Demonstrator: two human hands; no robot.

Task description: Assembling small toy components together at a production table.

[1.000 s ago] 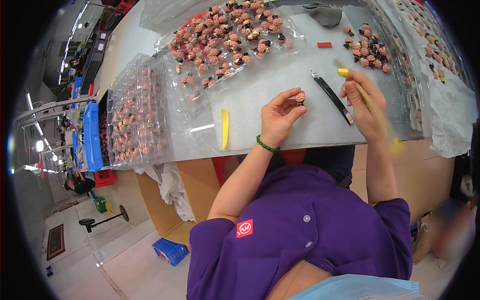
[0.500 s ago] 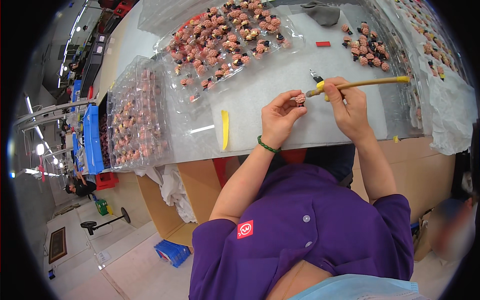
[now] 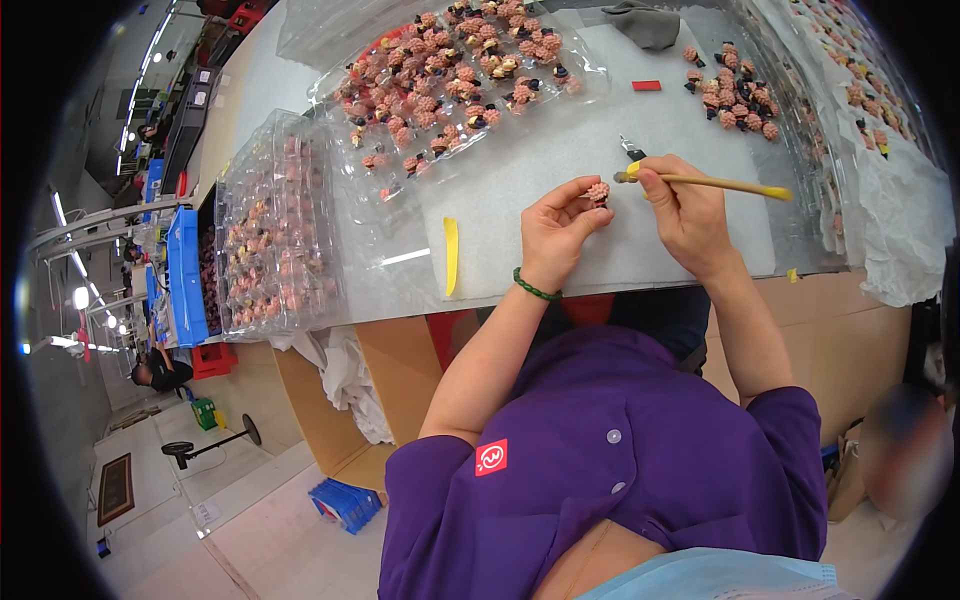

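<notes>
My left hand (image 3: 556,232) is closed, pinching a small knobbly pink figurine (image 3: 598,190) with a dark lower part between thumb and fingertips. In my right hand (image 3: 690,215) is a brush (image 3: 735,184) with a wooden handle and yellow tape at its far end. Its bristle tip lies a little right of the figurine, apart from it. A slim tool (image 3: 634,155) with a metal point, black body and yellow wrap sticks out beyond my right fingers. It seems to be in the same grip, but its rear part is hidden.
Clear plastic trays of pink figurines (image 3: 440,90) stand at the far left, with more stacked trays (image 3: 280,240) nearer. Loose figurines (image 3: 738,95) lie at the far right. A yellow strip (image 3: 450,258), a red piece (image 3: 647,86) and a grey cloth (image 3: 645,25) rest on the worktable (image 3: 480,190).
The brush tip has drawn back from the figurine, and its handle end has swung down toward me. My left hand has shifted slightly left with the figurine.
</notes>
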